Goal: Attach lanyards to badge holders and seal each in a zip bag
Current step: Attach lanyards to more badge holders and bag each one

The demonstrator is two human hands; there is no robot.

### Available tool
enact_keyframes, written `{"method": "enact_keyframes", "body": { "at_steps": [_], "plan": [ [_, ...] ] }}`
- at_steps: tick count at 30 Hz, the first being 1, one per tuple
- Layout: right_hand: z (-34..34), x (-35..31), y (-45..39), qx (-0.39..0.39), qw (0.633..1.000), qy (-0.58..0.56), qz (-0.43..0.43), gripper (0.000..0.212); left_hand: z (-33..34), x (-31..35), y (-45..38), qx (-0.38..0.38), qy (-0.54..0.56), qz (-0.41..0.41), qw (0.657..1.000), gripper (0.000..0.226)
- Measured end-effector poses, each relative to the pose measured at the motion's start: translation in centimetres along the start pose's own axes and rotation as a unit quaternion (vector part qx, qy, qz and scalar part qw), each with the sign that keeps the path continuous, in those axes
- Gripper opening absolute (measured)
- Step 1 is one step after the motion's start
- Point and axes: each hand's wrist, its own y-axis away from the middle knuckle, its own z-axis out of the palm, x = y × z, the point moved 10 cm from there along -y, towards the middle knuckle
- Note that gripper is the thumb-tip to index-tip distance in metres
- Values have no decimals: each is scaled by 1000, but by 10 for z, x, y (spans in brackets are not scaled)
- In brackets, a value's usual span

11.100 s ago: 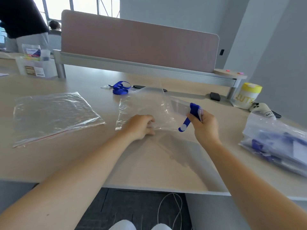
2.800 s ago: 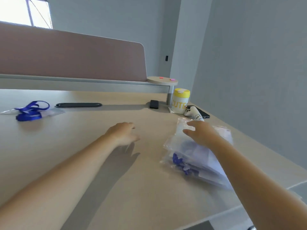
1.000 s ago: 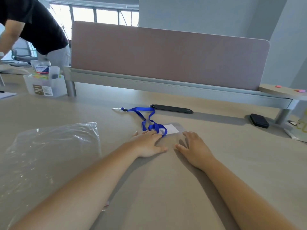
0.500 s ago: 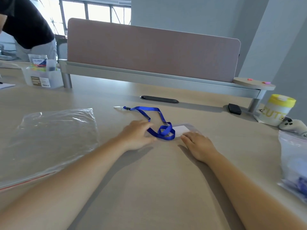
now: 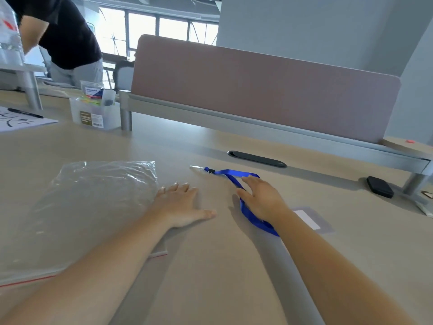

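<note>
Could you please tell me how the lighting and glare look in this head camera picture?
Head view: the bright windows behind are blown out; the crinkled clear plastic zip bag shows white glare streaks; both forearms cast soft shadows on the beige table; the edges bend from the wide-angle lens.

The lanyard (image 5: 236, 181) under my right hand (image 5: 262, 198) is bright blue with a black clip. My bag (image 5: 93, 195) is clear with a red strip, the badge holder (image 5: 311, 219) clear around white card, the table (image 5: 210, 266) pale beige, the divider (image 5: 257, 90) dusty pink.
</note>
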Motion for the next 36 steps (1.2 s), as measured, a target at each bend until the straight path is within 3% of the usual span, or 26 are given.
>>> {"method": "enact_keyframes", "body": {
  "at_steps": [3, 10, 23, 28, 32, 36],
  "plan": [
    [19, -22, -35, -2, 999, 22, -35, 28, 1, -1, -6, 15, -5, 6, 1000, 81],
    [59, -38, -84, -31, 998, 33, -51, 46, 1, -3, -12, 32, -6, 15, 999, 80],
    [33, -18, -73, 39, 998, 41, -15, 24, -7, -7, -14, 73, 31, 20, 997, 63],
    [27, -18, -67, 51, 995, 78, -37, 27, -6, -6, -15, 71, 21, 21, 997, 65],
    [11, 4, -48, 59, 995, -83, 13, 26, -7, -6, -15, 69, 8, 20, 997, 66],
    [-16, 25, -9, 77, 967, -240, 40, 16, -10, -2, -11, 69, -46, 35, 996, 66]
  ]
}}
